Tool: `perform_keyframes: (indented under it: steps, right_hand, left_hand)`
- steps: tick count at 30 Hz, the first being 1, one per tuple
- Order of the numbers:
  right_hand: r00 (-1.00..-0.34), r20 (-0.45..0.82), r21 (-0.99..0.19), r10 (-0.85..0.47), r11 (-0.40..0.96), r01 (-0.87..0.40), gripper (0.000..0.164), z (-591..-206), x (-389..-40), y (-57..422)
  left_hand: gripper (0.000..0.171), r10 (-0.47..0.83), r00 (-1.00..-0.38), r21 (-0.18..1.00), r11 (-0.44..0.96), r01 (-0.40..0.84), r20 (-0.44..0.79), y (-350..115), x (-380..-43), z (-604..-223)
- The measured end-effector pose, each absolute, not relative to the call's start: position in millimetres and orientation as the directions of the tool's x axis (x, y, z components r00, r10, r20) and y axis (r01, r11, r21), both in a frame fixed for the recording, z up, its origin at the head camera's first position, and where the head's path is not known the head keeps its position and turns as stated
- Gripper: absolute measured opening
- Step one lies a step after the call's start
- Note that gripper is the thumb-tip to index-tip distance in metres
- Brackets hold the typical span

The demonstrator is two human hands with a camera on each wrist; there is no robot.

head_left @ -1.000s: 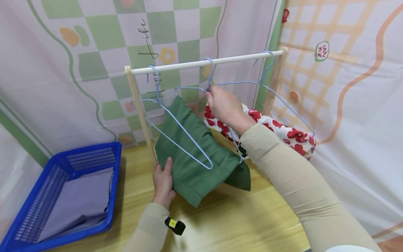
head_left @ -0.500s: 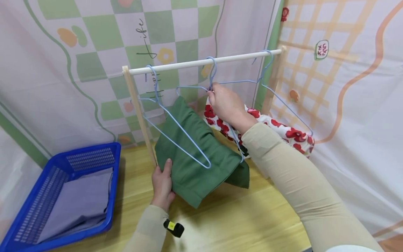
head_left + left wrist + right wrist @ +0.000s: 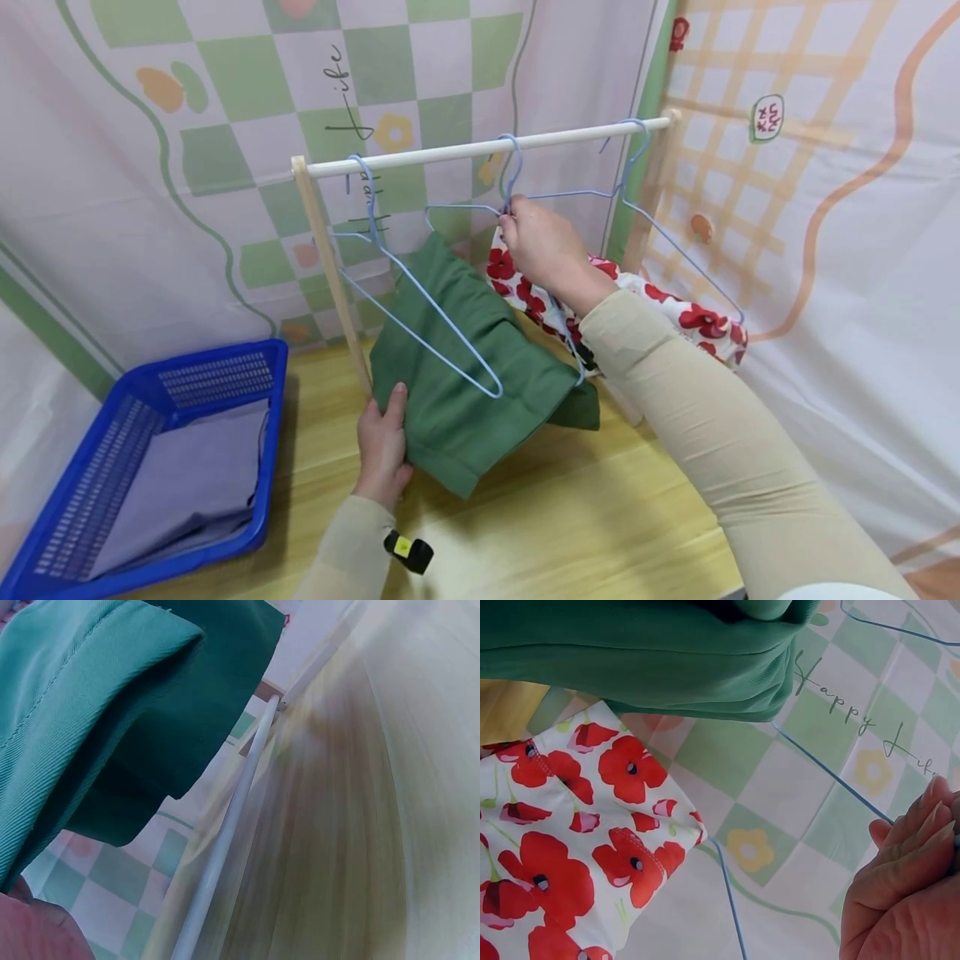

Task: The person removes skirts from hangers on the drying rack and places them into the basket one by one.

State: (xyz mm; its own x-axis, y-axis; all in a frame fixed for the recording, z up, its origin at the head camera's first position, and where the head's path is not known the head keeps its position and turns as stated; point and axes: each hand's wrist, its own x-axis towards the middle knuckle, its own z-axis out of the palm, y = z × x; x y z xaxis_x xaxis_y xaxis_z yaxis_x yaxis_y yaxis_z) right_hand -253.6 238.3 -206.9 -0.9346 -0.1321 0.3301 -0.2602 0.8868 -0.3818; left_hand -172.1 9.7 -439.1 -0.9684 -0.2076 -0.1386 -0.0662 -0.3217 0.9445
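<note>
My left hand (image 3: 384, 442) holds the lower left edge of a folded green cloth garment (image 3: 465, 367), thumb on top. This garment hangs over the middle blue wire hanger (image 3: 517, 158), which is hooked on the white rail (image 3: 431, 157). My right hand (image 3: 547, 246) grips that hanger's neck just under the hook. In the left wrist view, a stitched hem (image 3: 97, 682) shows near my left fingers. An unladen blue hanger (image 3: 372, 208) hangs at the left, in front of the green garment. A red-and-white floral garment (image 3: 705, 321) hangs on the right hanger (image 3: 633, 171).
The rail rests on wooden posts (image 3: 330, 267) above a wood-grain table (image 3: 600, 517). A blue basket (image 3: 279, 400) stands at the left, with a folded lilac cloth (image 3: 187, 475) in it. Patterned fabric walls (image 3: 450, 67) close off the back and sides.
The middle hanger has slid slightly right along the rail with my right hand. The green garment's right lower corner has risen a little. My left hand has shifted slightly left, still holding the edge.
</note>
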Motion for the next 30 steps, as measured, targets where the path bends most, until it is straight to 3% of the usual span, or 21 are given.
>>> perform_keyframes:
  steps: [30]
  right_hand:
    - [-0.938,0.336,-0.339,-0.09,0.917,-0.21,0.034,-200.7,-255.0,241.8]
  left_hand:
    - [0.06,-0.175,-0.97,0.953,-0.281,-0.113,-0.167,-7.4,-156.1,-431.6]
